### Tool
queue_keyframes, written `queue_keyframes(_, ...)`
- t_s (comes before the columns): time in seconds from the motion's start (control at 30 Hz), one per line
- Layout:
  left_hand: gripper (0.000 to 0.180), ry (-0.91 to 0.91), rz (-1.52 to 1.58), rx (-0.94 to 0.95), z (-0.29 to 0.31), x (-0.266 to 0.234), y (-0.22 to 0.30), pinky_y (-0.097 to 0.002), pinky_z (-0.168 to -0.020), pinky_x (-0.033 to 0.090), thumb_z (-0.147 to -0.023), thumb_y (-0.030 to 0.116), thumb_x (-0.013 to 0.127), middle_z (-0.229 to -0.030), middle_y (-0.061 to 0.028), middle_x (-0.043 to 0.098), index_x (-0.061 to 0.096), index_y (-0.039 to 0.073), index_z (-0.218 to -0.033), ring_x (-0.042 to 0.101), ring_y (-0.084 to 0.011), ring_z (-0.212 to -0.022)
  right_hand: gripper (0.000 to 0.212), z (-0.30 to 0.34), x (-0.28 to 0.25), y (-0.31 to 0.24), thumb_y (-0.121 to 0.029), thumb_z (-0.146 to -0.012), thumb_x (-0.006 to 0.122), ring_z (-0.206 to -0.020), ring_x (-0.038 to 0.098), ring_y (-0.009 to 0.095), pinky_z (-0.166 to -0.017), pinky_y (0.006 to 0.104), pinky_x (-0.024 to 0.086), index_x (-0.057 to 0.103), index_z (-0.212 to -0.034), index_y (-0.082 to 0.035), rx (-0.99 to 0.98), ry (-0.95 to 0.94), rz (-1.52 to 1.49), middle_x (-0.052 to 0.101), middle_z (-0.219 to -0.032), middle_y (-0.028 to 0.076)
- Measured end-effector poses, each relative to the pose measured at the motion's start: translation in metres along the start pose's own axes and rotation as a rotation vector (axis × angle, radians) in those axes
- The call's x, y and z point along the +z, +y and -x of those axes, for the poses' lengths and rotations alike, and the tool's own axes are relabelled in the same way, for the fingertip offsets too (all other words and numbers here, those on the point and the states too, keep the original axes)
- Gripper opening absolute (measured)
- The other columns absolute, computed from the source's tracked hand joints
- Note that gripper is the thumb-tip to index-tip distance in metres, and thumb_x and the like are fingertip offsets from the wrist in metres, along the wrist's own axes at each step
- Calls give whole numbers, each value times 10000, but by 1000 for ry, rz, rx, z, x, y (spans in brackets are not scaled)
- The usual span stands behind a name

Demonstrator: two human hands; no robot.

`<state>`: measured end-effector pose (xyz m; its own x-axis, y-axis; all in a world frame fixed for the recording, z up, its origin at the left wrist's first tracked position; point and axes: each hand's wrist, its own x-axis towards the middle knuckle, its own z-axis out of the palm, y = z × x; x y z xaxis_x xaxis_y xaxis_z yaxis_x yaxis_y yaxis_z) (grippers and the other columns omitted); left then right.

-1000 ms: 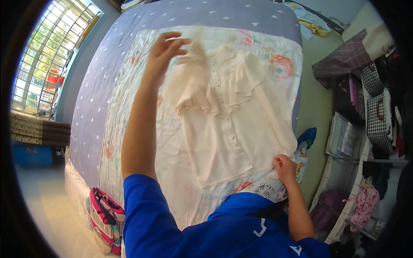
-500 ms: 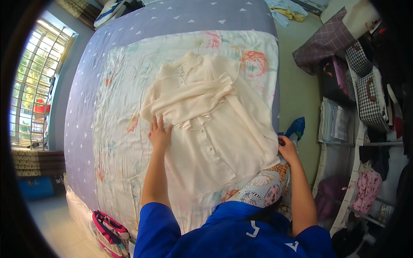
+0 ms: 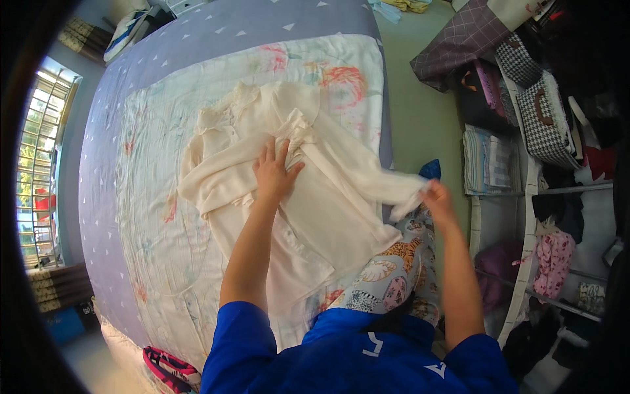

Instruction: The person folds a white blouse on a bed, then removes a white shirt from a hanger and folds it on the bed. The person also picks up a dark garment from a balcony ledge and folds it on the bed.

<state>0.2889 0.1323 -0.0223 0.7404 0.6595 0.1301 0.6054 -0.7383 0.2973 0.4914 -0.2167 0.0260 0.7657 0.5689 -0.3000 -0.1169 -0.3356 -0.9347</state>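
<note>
Hand, right point(image 3: 440, 202): clamped on cuff point(image 3: 413, 188) of cream blouse point(image 3: 321, 207), sleeve point(image 3: 367, 174) extended toward three o'clock. Left hand point(image 3: 274, 177): palm down, fingers apart, on folded sleeve point(image 3: 226, 163). Blouse lies on floral quilt point(image 3: 154, 230), collar point(image 3: 240, 96) toward eleven o'clock.

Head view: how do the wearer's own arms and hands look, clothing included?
The left hand and right hand are ungloved, the right one blurred. Both forearms are bare, with no watch visible. Short blue sleeves match the blue top, which carries white markings.
</note>
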Motion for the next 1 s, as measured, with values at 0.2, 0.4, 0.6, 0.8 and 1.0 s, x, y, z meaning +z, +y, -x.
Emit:
queue_keyframes(0.2, 672, 105, 132, 38, -8, 3, 2, -516, -1047, 275, -808, 489, 673, -1532, -119, 310, 486, 215, -1393, 324, -342, -1366, 242, -72, -76, -72, -281, -933, 623, -886, 595, 114, -789, 265, 485, 594, -1062, -78, -98, 88, -407, 627, -974, 30)
queue_keyframes(0.4, 639, -118, -2, -44, -10, -11, 18, -500, -1035, 296, -818, 466, 674, -1507, -121, 354, 504, 193, -1370, 374, -333, -1338, 254, -116, -84, -114, -245, -911, 658, -644, 602, 133, -591, 274, 523, 591, -1085, -73, 33, 88, -609, 630, -882, 37)
queue_keyframes(0.6, 744, 61, 929, 141, -1, -57, 80, -388, -953, 467, -723, 194, 815, -1467, -105, 422, 479, 106, -1381, 560, -293, -1157, 437, -59, -16, -182, -122, -875, 675, -991, 590, 130, -844, 267, 492, 528, -1278, -46, -405, -98, -50, 605, -1153, 72)
queue_keyframes(0.8, 544, -293, 1837, -366, 75, -66, 147, -333, -887, 494, -859, 172, 708, -1218, -110, 595, 501, 49, -1347, 608, -182, -1008, 394, 9, 64, -155, -145, -914, 633, -1027, 590, 145, -876, 270, 478, 528, -1267, -4, -186, -542, -365, 606, -1188, 83)
queue_keyframes(1.0, 376, -203, 1783, -637, 111, -52, 106, -292, -851, 493, -963, 255, 567, -1038, -81, 663, 570, 28, -1263, 630, -143, -885, 204, 15, 92, -15, -171, -920, 625, -919, 626, 114, -818, 265, 504, 648, -1050, -15, 108, -342, 54, 681, -1035, 75)
